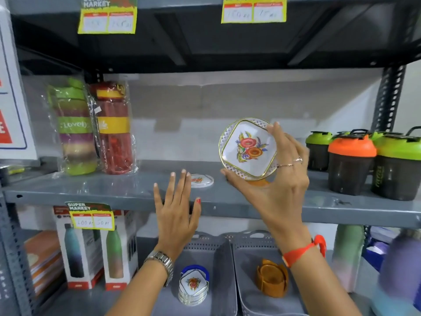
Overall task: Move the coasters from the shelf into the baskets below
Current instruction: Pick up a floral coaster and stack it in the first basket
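- Head view: the right hand (271,179) grips a floral coaster (248,148), tilted up above the grey shelf (136,190).
- The left hand (176,208) is spread wide and empty, fingertips beside a flat coaster (203,180) on that shelf.
- Below, the left basket (224,265) holds stacked white coasters (193,286); the right basket (245,270) holds orange coasters (272,279).

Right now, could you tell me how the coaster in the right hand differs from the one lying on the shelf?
The held coaster is off the shelf, tilted up so its face shows, gripped at the rim by the right hand. The shelf coaster lies flat and untouched, just beyond the open left hand. The held one is fully visible; the shelf one is partly hidden by fingertips. Both are white with a red-orange flower print.
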### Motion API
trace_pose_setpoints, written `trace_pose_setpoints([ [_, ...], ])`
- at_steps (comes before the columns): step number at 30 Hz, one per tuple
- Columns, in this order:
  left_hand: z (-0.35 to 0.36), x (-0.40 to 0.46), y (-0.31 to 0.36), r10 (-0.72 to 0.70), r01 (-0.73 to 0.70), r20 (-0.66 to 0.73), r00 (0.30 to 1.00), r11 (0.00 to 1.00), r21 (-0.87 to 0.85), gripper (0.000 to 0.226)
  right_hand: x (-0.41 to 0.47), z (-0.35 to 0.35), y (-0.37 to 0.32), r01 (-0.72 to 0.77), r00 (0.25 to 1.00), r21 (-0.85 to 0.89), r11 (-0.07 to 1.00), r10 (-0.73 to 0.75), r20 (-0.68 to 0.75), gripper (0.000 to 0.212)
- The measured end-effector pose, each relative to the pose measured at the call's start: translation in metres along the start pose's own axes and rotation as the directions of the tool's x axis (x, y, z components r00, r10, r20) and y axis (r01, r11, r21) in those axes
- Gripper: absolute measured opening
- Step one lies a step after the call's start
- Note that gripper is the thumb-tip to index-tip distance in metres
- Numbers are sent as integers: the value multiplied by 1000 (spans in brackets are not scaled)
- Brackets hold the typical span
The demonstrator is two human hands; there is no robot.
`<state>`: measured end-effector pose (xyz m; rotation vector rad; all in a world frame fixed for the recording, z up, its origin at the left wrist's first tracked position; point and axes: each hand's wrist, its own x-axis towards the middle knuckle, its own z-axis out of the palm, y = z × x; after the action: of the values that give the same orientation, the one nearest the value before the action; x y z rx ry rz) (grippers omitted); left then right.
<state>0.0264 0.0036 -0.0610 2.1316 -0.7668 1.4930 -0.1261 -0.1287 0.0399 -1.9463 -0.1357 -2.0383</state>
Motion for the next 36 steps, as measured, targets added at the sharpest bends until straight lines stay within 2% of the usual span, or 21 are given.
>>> trace_pose_setpoints([
  [3,1,-4,5,92,-91,-10,996,994,63,58,7,-15,-9,77,995,-34,996,-79,-65,89],
  [8,-2,0,18,109,-108,-25,994,994,27,59,7,-27,-13,107,992,-52,993,-111,-67,87],
  [13,0,1,26,127,-127,7,992,992,2,59,-17,-35,-5,-16,997,30,999,14,79,84],
  [18,4,-4,16,161,-162,42,986,987,13,57,-93,-43,12,-193,932,99,976,151,329,78],
  [20,5,-4,14,172,-173,30,985,985,14,55,-132,-39,18,-265,875,88,960,201,440,77],
  [22,6,-5,14,178,-178,6,984,984,-3,54,-167,-26,24,-339,769,14,941,269,581,78],
  [24,7,-6,12,179,-179,-9,984,984,-7,53,-199,-4,30,-397,603,-124,909,360,712,81],
  [26,8,-6,8,200,-200,-12,980,980,0,51,-230,25,38,-433,389,-267,861,446,806,80],
  [27,10,-6,7,219,-219,-15,976,976,8,51,-242,38,40,-414,298,-330,848,469,831,74],
  [28,11,-6,5,238,-238,-23,971,971,21,52,-254,50,42,-383,240,-365,849,472,848,71],
  [33,20,-5,5,240,-237,-90,967,971,46,53,-282,94,30,-320,96,-432,843,482,871,67],
  [36,21,-7,3,248,-244,-103,963,969,48,54,-293,116,28,-271,109,-471,840,513,852,65],
])
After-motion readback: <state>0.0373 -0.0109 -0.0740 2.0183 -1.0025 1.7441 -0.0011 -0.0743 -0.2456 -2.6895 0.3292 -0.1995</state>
